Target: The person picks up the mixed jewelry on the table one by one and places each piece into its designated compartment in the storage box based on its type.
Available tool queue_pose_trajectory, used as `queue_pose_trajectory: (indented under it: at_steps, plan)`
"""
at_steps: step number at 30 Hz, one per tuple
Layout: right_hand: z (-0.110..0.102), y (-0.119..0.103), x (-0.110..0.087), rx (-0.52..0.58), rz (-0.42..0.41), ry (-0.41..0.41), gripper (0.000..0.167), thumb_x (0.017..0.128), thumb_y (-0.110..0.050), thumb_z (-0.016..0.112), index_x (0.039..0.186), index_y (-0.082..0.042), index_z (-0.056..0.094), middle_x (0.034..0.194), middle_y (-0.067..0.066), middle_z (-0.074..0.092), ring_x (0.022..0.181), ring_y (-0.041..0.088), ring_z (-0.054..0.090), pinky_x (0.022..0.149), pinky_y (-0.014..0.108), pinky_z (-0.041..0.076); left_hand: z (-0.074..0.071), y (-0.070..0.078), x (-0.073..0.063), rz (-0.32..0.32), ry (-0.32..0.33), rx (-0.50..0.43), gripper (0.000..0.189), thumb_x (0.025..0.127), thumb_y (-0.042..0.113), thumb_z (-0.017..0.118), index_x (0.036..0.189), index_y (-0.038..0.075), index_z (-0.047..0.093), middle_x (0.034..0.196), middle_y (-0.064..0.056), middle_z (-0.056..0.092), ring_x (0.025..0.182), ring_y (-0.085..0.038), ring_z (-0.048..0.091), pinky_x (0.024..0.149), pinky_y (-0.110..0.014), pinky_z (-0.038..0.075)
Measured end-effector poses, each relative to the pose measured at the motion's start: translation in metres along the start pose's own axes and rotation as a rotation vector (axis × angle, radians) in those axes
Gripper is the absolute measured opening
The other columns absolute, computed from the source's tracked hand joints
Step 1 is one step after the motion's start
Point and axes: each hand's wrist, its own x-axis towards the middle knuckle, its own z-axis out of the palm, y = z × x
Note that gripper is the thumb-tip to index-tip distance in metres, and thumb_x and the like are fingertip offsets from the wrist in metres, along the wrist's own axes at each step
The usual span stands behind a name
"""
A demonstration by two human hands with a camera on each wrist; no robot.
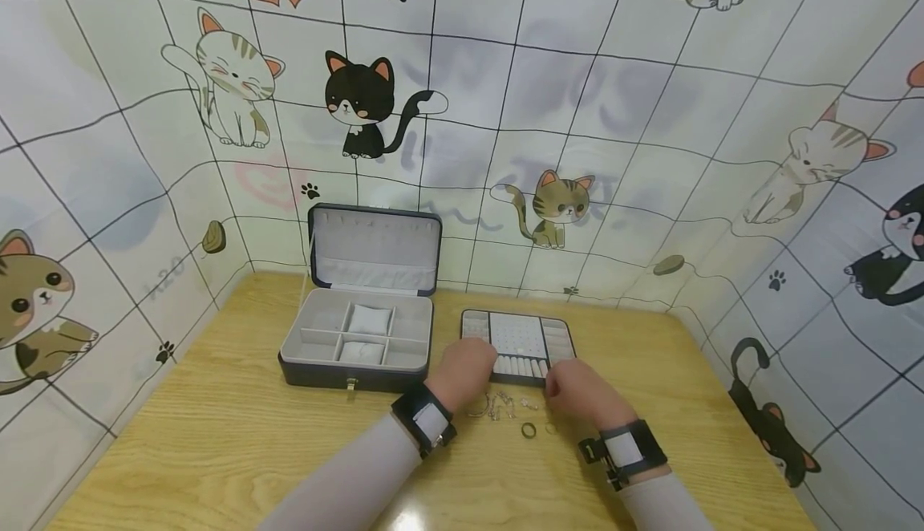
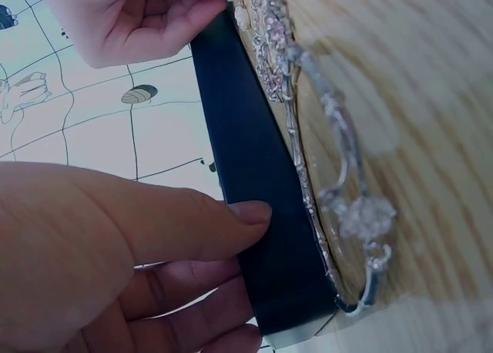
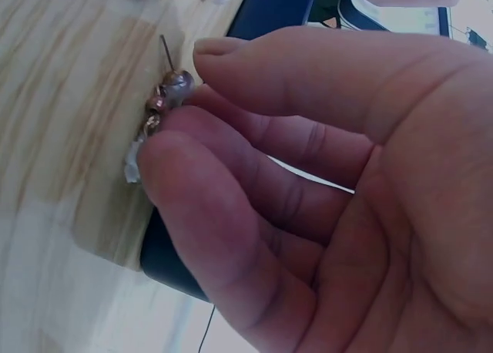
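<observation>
My left hand [image 1: 465, 370] grips the front left edge of a dark jewelry tray [image 2: 246, 152], its thumb pressed on the tray's side in the left wrist view. My right hand [image 1: 581, 393] is by the tray's front right corner. Its thumb and curled fingers pinch a dangling earring [image 3: 179, 83] with a pearl-like bead and a thin post. Right in front of the tray lie a silver bangle [image 2: 366, 218] with a sparkling flower, a tangle of chain jewelry [image 1: 498, 407], small earrings [image 1: 529, 404], a dark ring [image 1: 529, 431] and a thin gold ring [image 1: 552, 428].
An open dark jewelry box [image 1: 354, 378] stands left of the tray, lid raised against the back. Two small cushions [image 1: 370, 320] sit in its middle compartments. A cat-print cloth [image 1: 462, 114] surrounds the wooden table [image 1: 216, 435] at the back and sides.
</observation>
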Motion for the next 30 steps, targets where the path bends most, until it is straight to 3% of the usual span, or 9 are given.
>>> queue_pose_trajectory:
  at_steps: [5,10,20,25,30]
  plan:
    - [0.002,0.000,0.000,-0.011,0.007,-0.001,0.039,0.075,0.003,0.071,0.053,-0.019,0.048,0.052,-0.009,0.041,0.051,0.010,0.040,0.051,0.025,0.033,-0.001,-0.001,-0.001,0.003,0.017,0.025,0.006,0.093,0.016,0.075,0.087,0.017,0.073,0.083,0.001,0.072,0.075,-0.014,0.064,0.063,-0.030,0.056]
    - [0.001,-0.003,-0.001,-0.015,0.030,-0.006,0.040,0.077,0.003,0.072,0.053,-0.018,0.048,0.052,-0.008,0.041,0.050,0.010,0.040,0.051,0.025,0.032,0.000,-0.002,-0.002,0.005,0.018,0.031,0.007,0.096,0.017,0.073,0.089,0.016,0.074,0.085,0.000,0.074,0.077,-0.014,0.066,0.064,-0.031,0.057]
    - [-0.001,-0.001,-0.002,-0.021,0.045,-0.004,0.030,0.075,0.004,0.071,0.059,-0.017,0.058,0.064,-0.004,0.054,0.058,0.014,0.050,0.055,0.028,0.041,0.001,-0.003,-0.002,-0.007,-0.014,0.016,0.005,0.097,0.017,0.072,0.094,0.016,0.075,0.088,0.000,0.074,0.079,-0.014,0.067,0.069,-0.030,0.059]
    - [-0.003,0.005,-0.003,-0.020,0.003,-0.031,0.028,0.073,0.007,0.075,0.068,-0.019,0.066,0.075,-0.006,0.061,0.070,0.013,0.053,0.064,0.030,0.047,0.002,-0.004,-0.001,-0.017,-0.013,0.013,0.006,0.096,0.017,0.073,0.090,0.016,0.074,0.086,0.000,0.074,0.077,-0.014,0.066,0.068,-0.030,0.058]
    - [-0.007,0.003,-0.005,-0.024,-0.030,-0.042,0.029,0.068,0.009,0.077,0.069,-0.018,0.069,0.076,-0.006,0.064,0.073,0.014,0.054,0.067,0.032,0.049,0.003,-0.005,0.000,-0.019,-0.010,0.023,0.008,0.097,0.017,0.072,0.089,0.017,0.073,0.086,0.000,0.074,0.078,-0.014,0.067,0.066,-0.030,0.058]
